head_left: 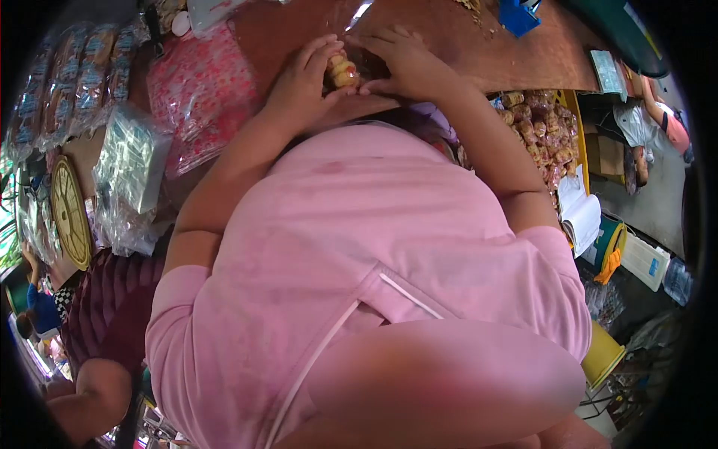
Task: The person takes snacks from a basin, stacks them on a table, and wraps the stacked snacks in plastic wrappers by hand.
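Note:
A small packet of round golden cookies in clear plastic lies at the near edge of the brown table. My left hand curves round its left side, with the thumb at the near end and fingertips at the far end. On the right side is my right hand, its fingers stretched out and apart from the thumb, resting at the clear plastic beside the cookies. Shiny film runs away from the packet across the table. Part of the packet is hidden behind my fingers.
A stack of pink-patterned plastic bags lies left, near packaged bread and clear bags. A yellow crate of wrapped cookies stands right. A blue tape dispenser sits at the back. Other people are farther off.

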Tool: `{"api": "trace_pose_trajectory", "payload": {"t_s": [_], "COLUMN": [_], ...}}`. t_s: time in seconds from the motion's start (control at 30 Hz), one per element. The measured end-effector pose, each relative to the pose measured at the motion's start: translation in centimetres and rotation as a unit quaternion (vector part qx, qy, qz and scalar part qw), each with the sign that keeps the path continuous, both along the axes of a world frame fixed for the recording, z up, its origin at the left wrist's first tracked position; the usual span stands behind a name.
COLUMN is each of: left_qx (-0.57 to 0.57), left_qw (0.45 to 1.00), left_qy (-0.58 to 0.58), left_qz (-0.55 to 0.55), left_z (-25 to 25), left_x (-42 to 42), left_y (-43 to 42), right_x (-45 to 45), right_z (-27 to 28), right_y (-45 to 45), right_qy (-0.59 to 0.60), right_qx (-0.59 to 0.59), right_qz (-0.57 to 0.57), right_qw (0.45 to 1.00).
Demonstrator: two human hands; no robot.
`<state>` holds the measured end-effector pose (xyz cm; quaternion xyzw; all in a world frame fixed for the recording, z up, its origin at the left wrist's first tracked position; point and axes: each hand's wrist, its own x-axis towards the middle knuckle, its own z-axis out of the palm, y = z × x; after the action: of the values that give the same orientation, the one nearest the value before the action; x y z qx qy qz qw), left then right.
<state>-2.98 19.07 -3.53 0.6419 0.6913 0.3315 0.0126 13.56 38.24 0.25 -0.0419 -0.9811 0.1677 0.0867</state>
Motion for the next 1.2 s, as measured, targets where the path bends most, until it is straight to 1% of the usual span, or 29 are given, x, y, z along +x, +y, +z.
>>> {"api": "trace_pose_trajectory", "payload": {"t_s": [0.03, 0.1, 0.2, 0.23, 0.33, 0.4, 0.53, 0.63, 0.73, 0.83, 0.93, 1.03, 1.1, 1.2], "left_qx": [-0.001, -0.01, -0.024, -0.028, -0.029, -0.033, -0.041, -0.109, -0.034, 0.041, -0.004, -0.082, -0.097, -0.127], "left_qw": [1.0, 0.999, 0.996, 0.995, 0.997, 0.996, 0.993, 0.991, 0.999, 0.995, 0.99, 0.986, 0.987, 0.987], "left_qy": [0.003, -0.038, -0.077, -0.086, -0.07, -0.086, -0.102, -0.072, -0.014, 0.092, 0.142, 0.14, 0.126, 0.099], "left_qz": [-0.002, 0.011, 0.028, 0.033, 0.018, 0.002, -0.039, 0.003, 0.022, 0.018, 0.012, -0.04, -0.02, 0.022], "left_z": [0.0, 0.4, 0.8, 0.9, 0.9, 1.3, 1.2, 1.1, 1.3, 2.5, 4.2, 3.5, 3.3, 3.6], "left_x": [-0.1, 0.2, 0.6, 0.6, 0.4, 0.2, -1.1, -1.9, -1.9, -1.8, -1.8, -4.5, -5.6, -5.8], "left_y": [0.0, -0.2, -0.5, -0.5, -0.6, -0.8, -1.1, -1.8, -2.4, -2.5, -2.2, -2.4, -3.4, -4.6], "right_x": [-0.4, -1.5, -2.6, -2.8, -3.2, -3.4, -3.6, -3.3, -3.1, -2.7, -2.5, -2.6, -2.7, -2.7], "right_z": [-0.1, -0.3, -0.4, -0.1, 0.4, -0.2, -1.3, -1.8, -1.9, -1.2, -0.7, -0.6, -0.6, -0.8], "right_y": [0.1, 0.4, 0.9, 0.7, 0.3, 0.3, 0.2, 0.0, 0.0, -0.5, -0.8, -0.7, -0.6, -0.7], "right_qy": [0.001, 0.006, -0.014, -0.019, -0.023, -0.009, 0.004, 0.029, 0.05, 0.051, 0.03, 0.03, 0.029, 0.041], "right_qx": [-0.033, -0.098, -0.09, -0.103, -0.133, -0.138, -0.103, -0.106, -0.115, -0.107, -0.099, -0.103, -0.111, -0.162], "right_qz": [0.025, 0.076, 0.085, 0.094, 0.12, 0.136, 0.123, 0.12, 0.127, 0.12, 0.107, 0.109, 0.117, 0.114], "right_qw": [0.999, 0.992, 0.992, 0.99, 0.984, 0.981, 0.987, 0.987, 0.984, 0.986, 0.989, 0.988, 0.986, 0.979]}}
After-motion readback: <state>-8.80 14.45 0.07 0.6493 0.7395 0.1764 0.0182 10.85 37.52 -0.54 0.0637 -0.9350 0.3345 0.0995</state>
